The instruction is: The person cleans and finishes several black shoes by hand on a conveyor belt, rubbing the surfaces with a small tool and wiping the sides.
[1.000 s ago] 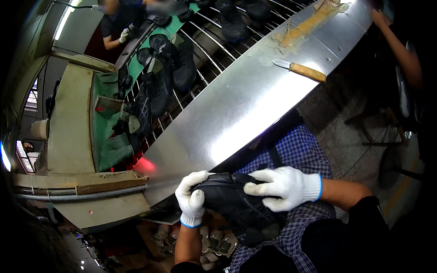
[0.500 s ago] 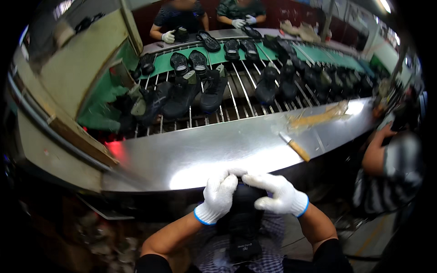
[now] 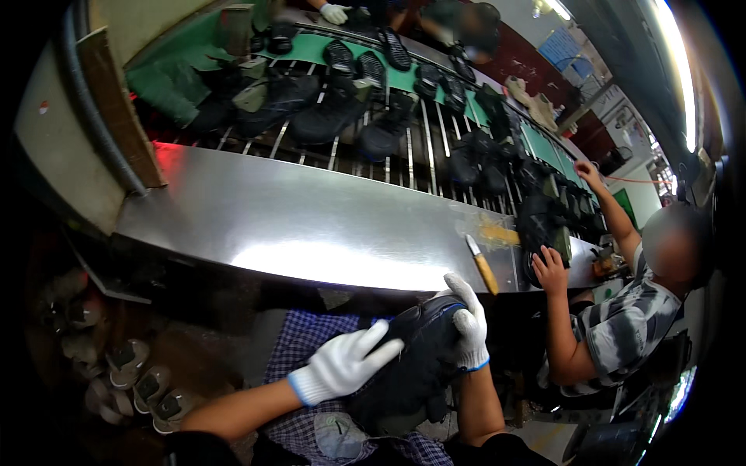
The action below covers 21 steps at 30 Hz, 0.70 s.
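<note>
The black sports shoe [image 3: 408,369] lies between your two hands, above your lap on the near side of the table [image 3: 311,217]. Your right hand [image 3: 468,326] holds it: the fingers wrap the upper end and right side, with their tips toward the table edge. Your left hand [image 3: 338,369] comes in from the other side, fingers extended and parted, grasping nothing; they lie over the shoe's left face, but whether they press on it or sit just above cannot be told.

The long axis slants from your right fingers down and leftward toward you, below your left fingertips. The right hand is nearer the upper end; the left is nearer the middle of the left side. Which end is the toe cannot be confirmed.

The wooden-handled knife [image 3: 483,266] rests on the table, near your right fingertips and to their right, blade pointing away from you. Checked cloth [image 3: 299,338] lies beyond and left of your left fingers.
</note>
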Each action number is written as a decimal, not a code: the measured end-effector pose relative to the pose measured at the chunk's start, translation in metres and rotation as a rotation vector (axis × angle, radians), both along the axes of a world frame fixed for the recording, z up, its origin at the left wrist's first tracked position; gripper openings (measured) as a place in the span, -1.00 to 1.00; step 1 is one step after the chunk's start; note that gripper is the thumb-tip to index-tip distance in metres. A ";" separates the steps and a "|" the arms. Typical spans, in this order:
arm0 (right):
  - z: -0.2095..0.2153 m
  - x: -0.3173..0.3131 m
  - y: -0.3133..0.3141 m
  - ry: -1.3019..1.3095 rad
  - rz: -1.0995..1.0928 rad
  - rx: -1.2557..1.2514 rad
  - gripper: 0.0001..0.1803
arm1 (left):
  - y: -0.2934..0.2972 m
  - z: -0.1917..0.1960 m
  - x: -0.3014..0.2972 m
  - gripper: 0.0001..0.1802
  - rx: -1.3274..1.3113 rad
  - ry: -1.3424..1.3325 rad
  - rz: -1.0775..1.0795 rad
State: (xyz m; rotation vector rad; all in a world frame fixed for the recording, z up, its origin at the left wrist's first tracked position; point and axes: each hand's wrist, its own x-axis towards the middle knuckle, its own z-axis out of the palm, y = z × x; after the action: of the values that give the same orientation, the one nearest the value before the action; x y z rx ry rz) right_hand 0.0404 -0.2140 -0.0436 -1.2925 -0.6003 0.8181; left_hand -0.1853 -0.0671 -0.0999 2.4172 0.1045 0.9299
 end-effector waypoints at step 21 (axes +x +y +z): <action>0.115 -0.020 0.033 -0.812 0.438 -0.378 0.07 | 0.046 0.068 0.070 -0.55 -0.780 -0.008 -0.307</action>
State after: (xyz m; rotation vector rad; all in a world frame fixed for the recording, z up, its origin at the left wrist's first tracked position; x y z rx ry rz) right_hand 0.0205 -0.1805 0.0714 -1.8863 -1.4638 0.7576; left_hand -0.1151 -0.0215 -0.0315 1.6458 0.0716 0.6022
